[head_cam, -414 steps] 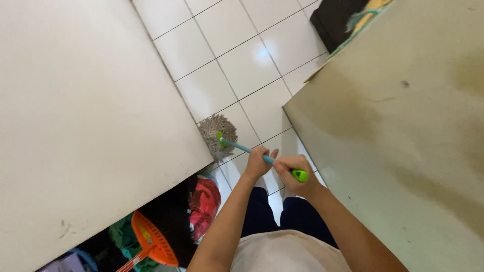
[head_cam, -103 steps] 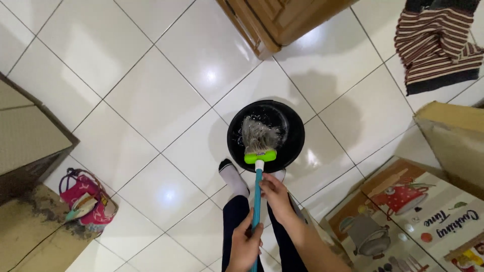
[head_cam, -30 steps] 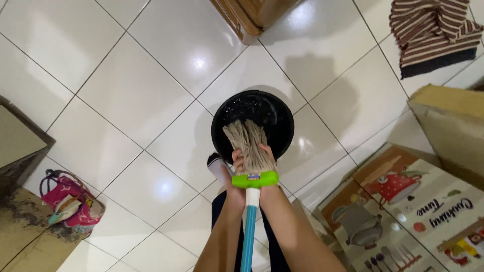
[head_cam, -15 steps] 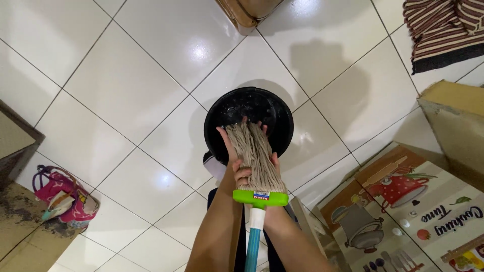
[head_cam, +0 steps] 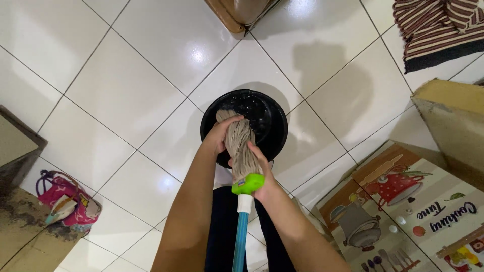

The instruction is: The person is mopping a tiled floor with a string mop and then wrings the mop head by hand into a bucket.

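hands clench the twisted mop strands [head_cam: 241,143], left hand [head_cam: 220,135] higher, right hand [head_cam: 260,174] by the green collar [head_cam: 247,184], over the black bucket [head_cam: 267,121] so drips fall inside.

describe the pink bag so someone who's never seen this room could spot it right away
Start at the black bucket in the middle of the white tiled floor and look far to the lower left. There, against the dark furniture at the picture's edge, lies the pink bag, the only bright pink, handled thing on the floor.
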